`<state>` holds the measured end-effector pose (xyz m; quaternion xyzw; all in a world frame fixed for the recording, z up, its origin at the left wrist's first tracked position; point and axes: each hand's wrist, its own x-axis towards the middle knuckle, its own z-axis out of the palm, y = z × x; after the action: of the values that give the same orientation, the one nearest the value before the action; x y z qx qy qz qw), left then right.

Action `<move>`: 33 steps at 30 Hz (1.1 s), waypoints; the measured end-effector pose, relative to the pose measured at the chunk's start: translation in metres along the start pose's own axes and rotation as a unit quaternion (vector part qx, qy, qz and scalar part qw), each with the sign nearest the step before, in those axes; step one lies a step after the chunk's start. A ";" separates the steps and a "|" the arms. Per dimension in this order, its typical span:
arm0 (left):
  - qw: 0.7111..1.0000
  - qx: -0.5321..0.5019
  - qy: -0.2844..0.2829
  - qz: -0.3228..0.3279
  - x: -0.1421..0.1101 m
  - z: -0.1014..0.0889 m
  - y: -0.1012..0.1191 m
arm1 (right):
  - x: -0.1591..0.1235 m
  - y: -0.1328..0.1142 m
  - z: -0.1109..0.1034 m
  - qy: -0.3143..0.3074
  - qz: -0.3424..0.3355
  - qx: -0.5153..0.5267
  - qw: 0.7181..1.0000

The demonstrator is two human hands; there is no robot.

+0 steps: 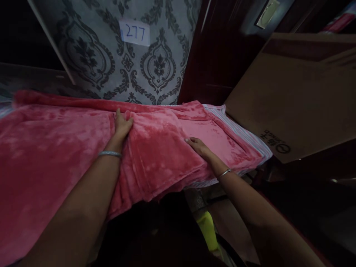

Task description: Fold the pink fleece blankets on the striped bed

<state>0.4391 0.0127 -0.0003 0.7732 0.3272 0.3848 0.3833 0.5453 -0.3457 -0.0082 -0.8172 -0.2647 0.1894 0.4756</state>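
A pinkish-red plush blanket lies spread over a long surface, with a folded-over section in its middle. My left hand is at the far end of that fold, with a bunched bit of the blanket between thumb and fingers. At the fold's right edge, my right hand has its fingers closed on the cloth; its fingertips are partly hidden. To the left, the blanket runs out flat toward me. Under its right end, a striped cloth shows along the edge.
A large cardboard box stands close on the right. Behind the blanket is a patterned wall with a paper marked 277, beside a dark red door. Below the surface, a yellow-green object shows near the floor.
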 end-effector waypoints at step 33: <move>0.978 0.064 -0.129 0.148 -0.187 -0.084 0.034 | -0.009 0.023 0.013 0.112 -0.108 -0.028 0.987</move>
<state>0.2837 -0.1256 -0.0014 0.8791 0.1805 0.3129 0.3110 0.5372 -0.3518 -0.0337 -0.8131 -0.3016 0.0367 0.4966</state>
